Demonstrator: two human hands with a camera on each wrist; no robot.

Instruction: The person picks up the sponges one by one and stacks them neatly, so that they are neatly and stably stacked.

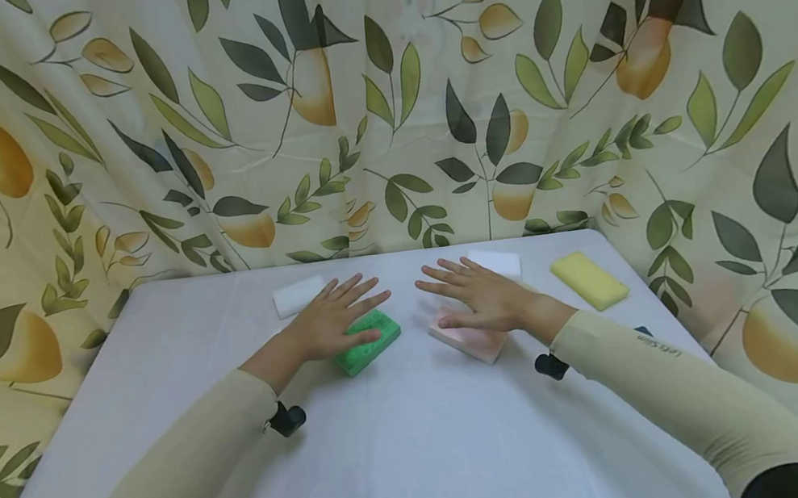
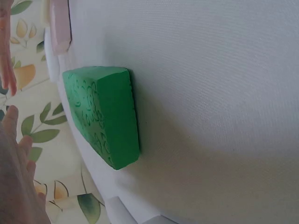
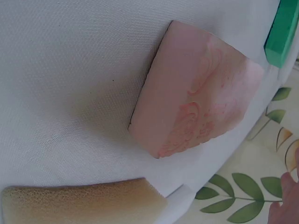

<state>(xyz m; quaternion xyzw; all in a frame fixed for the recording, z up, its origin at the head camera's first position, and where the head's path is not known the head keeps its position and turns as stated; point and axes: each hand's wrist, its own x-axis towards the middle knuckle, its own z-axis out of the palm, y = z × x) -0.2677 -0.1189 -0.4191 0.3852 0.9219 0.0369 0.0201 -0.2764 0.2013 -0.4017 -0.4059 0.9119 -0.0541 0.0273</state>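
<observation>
Both sets of fingers spread, empty: left hand [image 1: 326,321] above a green embossed rectangular block [image 2: 105,116], right hand [image 1: 484,298] above a pink embossed block [image 3: 194,91]; long axes converge forward.

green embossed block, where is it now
In the head view, the green embossed rectangular block sits on the white tablecloth, left of the pink embossed block, with a white rectangular block farther left, behind.
</observation>
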